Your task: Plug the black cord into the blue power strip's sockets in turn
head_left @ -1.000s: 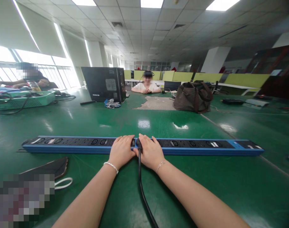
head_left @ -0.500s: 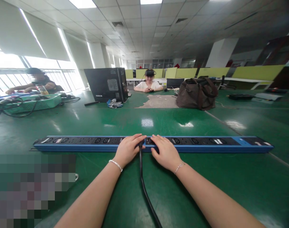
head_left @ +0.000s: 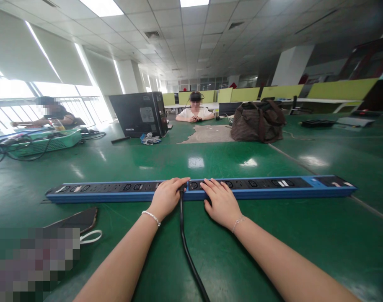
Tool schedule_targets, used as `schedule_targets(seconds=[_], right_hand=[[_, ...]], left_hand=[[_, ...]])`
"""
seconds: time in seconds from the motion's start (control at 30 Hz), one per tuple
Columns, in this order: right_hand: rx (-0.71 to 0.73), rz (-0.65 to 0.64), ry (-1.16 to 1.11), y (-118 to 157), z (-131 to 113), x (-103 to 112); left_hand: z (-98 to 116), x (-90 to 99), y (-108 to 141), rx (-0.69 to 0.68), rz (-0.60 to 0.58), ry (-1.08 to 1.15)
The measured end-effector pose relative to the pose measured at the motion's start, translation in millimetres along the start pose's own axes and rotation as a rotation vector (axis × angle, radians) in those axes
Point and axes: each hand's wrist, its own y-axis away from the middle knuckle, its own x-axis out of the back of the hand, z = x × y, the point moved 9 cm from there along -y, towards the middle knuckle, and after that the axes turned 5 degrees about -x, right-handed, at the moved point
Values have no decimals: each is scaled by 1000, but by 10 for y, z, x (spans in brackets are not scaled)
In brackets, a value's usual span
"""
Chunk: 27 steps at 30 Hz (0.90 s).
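Observation:
A long blue power strip [head_left: 282, 193] with a black socket face lies across the green table before me. My left hand [head_left: 166, 198] rests over its middle, fingers closed around the black plug [head_left: 182, 188] at the end of a thick power cord [head_left: 185, 247]. The plug is at a socket, partly hidden by my fingers; how deep it sits I cannot tell. From there the cord runs down towards me. Just to the right, my right hand [head_left: 223, 202] lies on the strip with its fingers stretched out and apart, holding nothing.
A phone [head_left: 81, 220] lies at the front left beside a blurred-out patch. Farther back are a green basket [head_left: 64, 140] of cables, a black computer case [head_left: 138, 115], gloves [head_left: 150, 139] and a brown bag [head_left: 257, 121]. Two people sit beyond, one opposite and one at left.
The view has tilted and shifted slightly, showing more of the phone. My right hand is a little farther from my left; the left stays at the plug.

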Motion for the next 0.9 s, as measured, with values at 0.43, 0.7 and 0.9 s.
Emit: schedule_targets(seconds=[0.43,0.7,0.9], right_hand=[[-41,5,-55,-24,33,24],[-50,23,-44,-30,20,25],[-42,33,-38,-34,22,29]], left_hand=[[-37,-7,-3,-25,69,-39],[-17,1,18,-55,86,-66],[-33,-20,19,-69,95,-61]])
